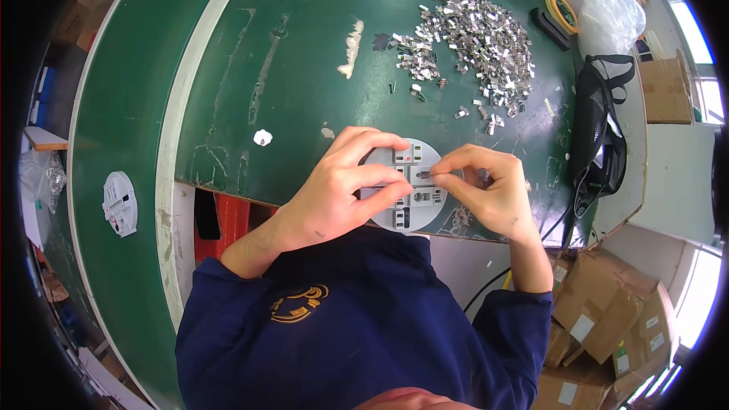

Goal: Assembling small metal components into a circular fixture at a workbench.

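A round light-grey plastic panel (427,153) with sockets and slots moulded into its face lies at the table's near edge, in front of my body. My left hand (345,181) reaches over its left side, fingers curved and thumb and fingertips pressed on the middle part. From the right, my right hand (486,186) pinches with thumb and forefinger over a slot near the panel's centre. What is between those fingertips is too small to make out. A dark rounded end (484,177) shows in the curl of the right hand's other fingers.
A wide heap of small metal clips (486,42) covers the far right of the green table (304,53). Beyond it are a yellow tape roll (561,12), a plastic bag (610,15) and a black mesh bag (600,129). Another grey panel (120,203) lies left; cardboard boxes (607,307) stand lower right.
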{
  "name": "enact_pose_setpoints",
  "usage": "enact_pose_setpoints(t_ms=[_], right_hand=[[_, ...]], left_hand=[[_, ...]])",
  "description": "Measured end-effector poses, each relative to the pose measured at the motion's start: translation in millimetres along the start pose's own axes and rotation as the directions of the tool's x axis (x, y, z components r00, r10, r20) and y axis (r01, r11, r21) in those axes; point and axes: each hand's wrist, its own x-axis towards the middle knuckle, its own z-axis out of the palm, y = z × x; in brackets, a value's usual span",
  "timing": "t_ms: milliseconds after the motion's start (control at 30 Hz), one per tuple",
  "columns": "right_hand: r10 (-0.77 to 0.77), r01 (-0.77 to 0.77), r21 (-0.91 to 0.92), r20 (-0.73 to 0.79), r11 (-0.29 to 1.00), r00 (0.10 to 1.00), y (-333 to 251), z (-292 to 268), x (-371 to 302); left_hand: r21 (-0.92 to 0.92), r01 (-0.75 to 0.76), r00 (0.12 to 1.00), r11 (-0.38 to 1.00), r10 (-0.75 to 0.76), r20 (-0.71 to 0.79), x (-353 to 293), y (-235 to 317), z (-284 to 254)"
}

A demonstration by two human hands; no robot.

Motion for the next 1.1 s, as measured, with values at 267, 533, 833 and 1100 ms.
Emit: enact_pose_setpoints(t_ms=[267,533,833,1100], right_hand=[[0.013,-0.012,-0.036,0.039,0.999,0.999,3,1,2],[-0.058,0.069,-0.091,0.12,0.993,0.991,-4,-3,8],[-0.069,0.085,-0.099,0.154,0.991,0.986,-7,-3,12],[-0.077,0.101,-0.147,0.157,0.984,0.985,-11,-1,13]], left_hand=[[0.031,0.058,0.998,0.998,-0.058,0.013,3,2,5],[0.025,0.041,0.999,0.999,-0.041,-0.009,2,-1,7],[0.006,0.052,0.999,0.999,-0.052,0.003,1,-2,7],[0.07,-0.001,1.0,0.998,0.003,-0.031,2,-1,7]])
